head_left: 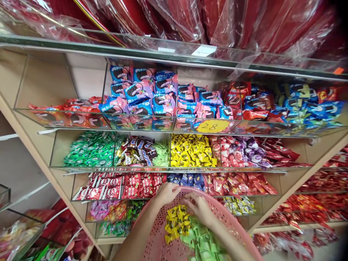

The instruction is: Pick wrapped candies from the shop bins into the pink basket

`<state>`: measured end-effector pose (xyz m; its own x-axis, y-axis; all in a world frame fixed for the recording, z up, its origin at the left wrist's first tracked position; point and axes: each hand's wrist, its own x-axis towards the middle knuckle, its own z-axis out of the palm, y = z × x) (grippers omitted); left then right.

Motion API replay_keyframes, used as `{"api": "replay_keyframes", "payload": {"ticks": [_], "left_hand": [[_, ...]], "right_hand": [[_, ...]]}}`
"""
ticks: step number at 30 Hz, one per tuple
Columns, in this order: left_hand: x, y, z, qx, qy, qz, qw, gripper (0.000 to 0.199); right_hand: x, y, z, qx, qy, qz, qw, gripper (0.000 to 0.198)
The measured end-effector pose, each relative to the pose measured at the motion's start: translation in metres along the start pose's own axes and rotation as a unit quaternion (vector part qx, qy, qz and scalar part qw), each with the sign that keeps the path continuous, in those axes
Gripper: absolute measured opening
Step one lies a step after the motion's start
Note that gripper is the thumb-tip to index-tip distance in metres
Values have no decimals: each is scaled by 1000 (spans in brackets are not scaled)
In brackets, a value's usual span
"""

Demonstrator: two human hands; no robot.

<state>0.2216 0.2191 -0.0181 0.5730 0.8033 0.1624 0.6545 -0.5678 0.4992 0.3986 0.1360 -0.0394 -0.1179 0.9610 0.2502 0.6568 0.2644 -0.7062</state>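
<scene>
A pink perforated plastic basket stands in front of me at the bottom of the view. My left hand is closed at its far rim. My right hand reaches inside near that rim, fingers bent and somewhat apart, with nothing visible held. Just below it in the basket lie yellow-wrapped candies in a small heap. Light-green wrapped candies sit beside them on the right, partly covered by my right forearm.
Beyond the basket rises a shelf unit with glass fronts. Blue-and-pink cookie packs fill the upper shelf, above a yellow price tag. Yellow candies and green candies occupy the shelf below. Red packets lie at right.
</scene>
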Motion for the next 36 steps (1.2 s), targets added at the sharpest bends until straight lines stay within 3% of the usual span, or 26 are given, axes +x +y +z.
{"api": "replay_keyframes", "payload": {"ticks": [6,12,17,22,27,36], "left_hand": [[0,0,0,3,-9,-6,1000,33],[1,-2,-1,3,-15,-13,1000,34],[2,-2,-2,-3,-6,-14,1000,34],[1,0,-4,-29,-6,-8,1000,33],[1,2,-7,-26,-12,-11,1000,34],[2,4,-7,-29,-16,-26,999,33]], "right_hand": [[-7,-18,-15,38,41,-10,998,26],[5,-50,-45,33,148,-65,986,26],[37,-71,-102,-86,229,-146,958,19],[75,-66,-141,-241,201,-137,940,19],[88,-60,-140,-275,172,-120,938,15],[90,-58,-143,-272,240,-202,910,29]]}}
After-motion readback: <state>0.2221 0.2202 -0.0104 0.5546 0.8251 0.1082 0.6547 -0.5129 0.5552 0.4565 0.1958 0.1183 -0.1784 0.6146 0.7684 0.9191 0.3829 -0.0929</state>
